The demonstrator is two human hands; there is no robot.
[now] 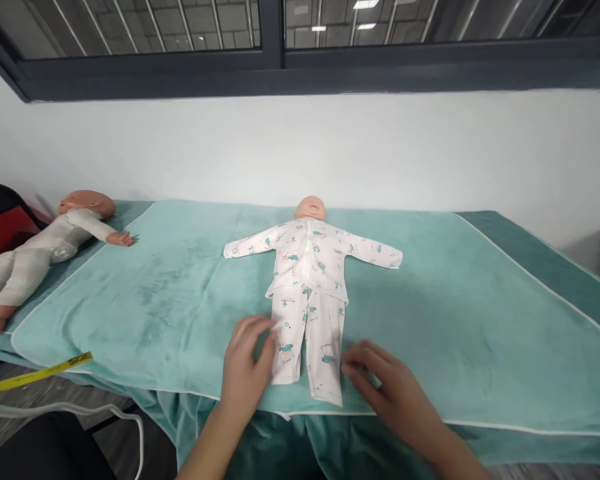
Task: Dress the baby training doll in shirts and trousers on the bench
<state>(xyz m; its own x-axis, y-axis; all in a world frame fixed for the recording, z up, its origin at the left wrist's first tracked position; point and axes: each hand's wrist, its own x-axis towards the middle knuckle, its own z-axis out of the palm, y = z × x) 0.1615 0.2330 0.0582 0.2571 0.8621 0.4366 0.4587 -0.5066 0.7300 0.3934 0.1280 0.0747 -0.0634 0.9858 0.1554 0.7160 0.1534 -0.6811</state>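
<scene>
Left hand (pixel 249 363) half-open, empty; right hand (pixel 387 383) curled, grip unclear | printed trousers (pixel 325 333) lie between them | uneven tugging could twist trousers

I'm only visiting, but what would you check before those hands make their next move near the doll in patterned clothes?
1. Patterned doll face up on the green towel: ok.
2. Shirt front fastened: cannot tell; the fasteners are too small to make out.
3. Doll's hands showing at the sleeves: not ok, neither shows.
4. Left hand and right hand one on each side of the trousers: ok.
5. Fingers touching the cloth: cannot tell.
6. Other doll away from both hands: ok, it lies far left.
</scene>
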